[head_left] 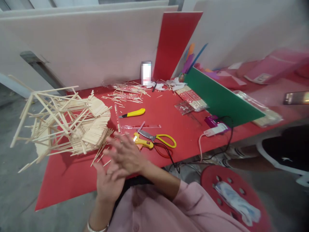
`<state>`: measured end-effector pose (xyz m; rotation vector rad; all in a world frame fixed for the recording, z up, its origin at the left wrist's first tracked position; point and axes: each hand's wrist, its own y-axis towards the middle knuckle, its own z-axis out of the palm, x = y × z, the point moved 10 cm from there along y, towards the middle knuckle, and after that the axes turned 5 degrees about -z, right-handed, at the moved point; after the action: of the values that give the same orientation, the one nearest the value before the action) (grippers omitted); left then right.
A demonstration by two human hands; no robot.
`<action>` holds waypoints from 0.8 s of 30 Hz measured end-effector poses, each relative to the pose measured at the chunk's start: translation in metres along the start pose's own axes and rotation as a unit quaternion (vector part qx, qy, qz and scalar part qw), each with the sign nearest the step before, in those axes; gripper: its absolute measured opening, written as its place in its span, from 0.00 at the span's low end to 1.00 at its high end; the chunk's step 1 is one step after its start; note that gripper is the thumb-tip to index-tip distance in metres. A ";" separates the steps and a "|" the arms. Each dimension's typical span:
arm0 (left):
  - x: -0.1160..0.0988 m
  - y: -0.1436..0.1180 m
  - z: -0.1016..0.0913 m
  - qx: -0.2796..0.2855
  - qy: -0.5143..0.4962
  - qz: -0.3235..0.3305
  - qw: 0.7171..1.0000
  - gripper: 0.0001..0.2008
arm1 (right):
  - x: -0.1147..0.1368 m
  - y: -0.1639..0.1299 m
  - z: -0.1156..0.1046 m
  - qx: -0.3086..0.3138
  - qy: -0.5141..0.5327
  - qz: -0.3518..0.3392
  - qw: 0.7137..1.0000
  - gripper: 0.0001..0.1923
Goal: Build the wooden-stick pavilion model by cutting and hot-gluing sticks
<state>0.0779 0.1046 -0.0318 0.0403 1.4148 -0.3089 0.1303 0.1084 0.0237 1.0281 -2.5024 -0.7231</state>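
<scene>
My right hand (129, 156) is spread, palm down, with its fingers slightly smeared by motion. It overlaps my left hand (108, 187), which is palm up, thumb out, with its other fingers partly hidden behind the right. No object shows in either one. To the left stands a framework of wooden sticks (65, 125), with a fan of sticks on its near right side. A yellow glue gun (143, 141) lies just right of my right hand, beside yellow-handled scissors (166, 139). Farther back is a yellow utility knife (135, 112).
Loose and wrapped chopsticks (127, 93) lie at the back, near a propped phone (146, 73). A green board (222, 96) divides the red table (164, 111) at right. A purple power strip (213, 122) trails cables over the edge. Near the red stool (210, 180), another person's legs show.
</scene>
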 end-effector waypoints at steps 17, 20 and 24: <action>0.011 0.016 -0.024 -0.035 0.156 0.038 0.986 0.12 | -0.127 -0.134 -0.105 -0.072 -0.147 0.368 0.915 0.13; -0.013 0.010 -0.020 -0.080 0.294 0.155 0.940 0.08 | -0.129 -0.144 -0.084 0.010 -0.106 0.387 0.916 0.13; -0.027 0.003 -0.019 -0.119 0.385 0.246 0.882 0.05 | -0.127 -0.155 -0.066 0.096 -0.063 0.403 0.908 0.14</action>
<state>0.0571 0.1169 -0.0090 0.3475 2.1559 0.3550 0.3336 0.0843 -0.0263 -0.0729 -2.7909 -0.2881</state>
